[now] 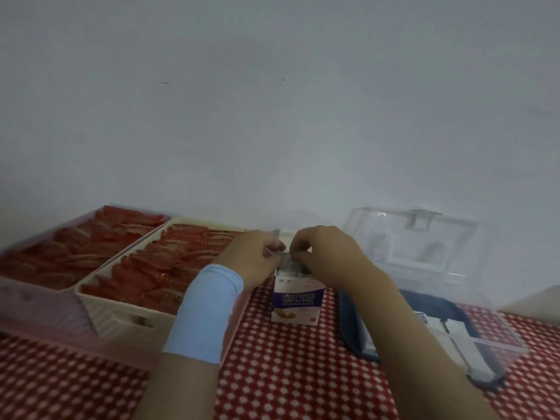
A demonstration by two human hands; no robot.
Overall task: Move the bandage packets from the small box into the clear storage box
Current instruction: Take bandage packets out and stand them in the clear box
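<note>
A small white and purple bandage box (298, 302) stands upright on the red dotted tablecloth, its top open. Pale bandage packets (288, 263) stick up out of its top. My left hand (254, 256) and my right hand (327, 253) meet right above the box, and the fingers of both pinch the packets. The clear storage box (481, 334) sits to the right of the small box with its lid (415, 244) tipped up against the wall. White packets (454, 334) and a dark blue liner lie inside it.
Two trays of red items stand at the left, a pink one (45, 316) and a cream one (127, 316), the latter close beside my left forearm. A grey wall rises right behind everything. The red dotted tablecloth (288, 374) covers the table in front.
</note>
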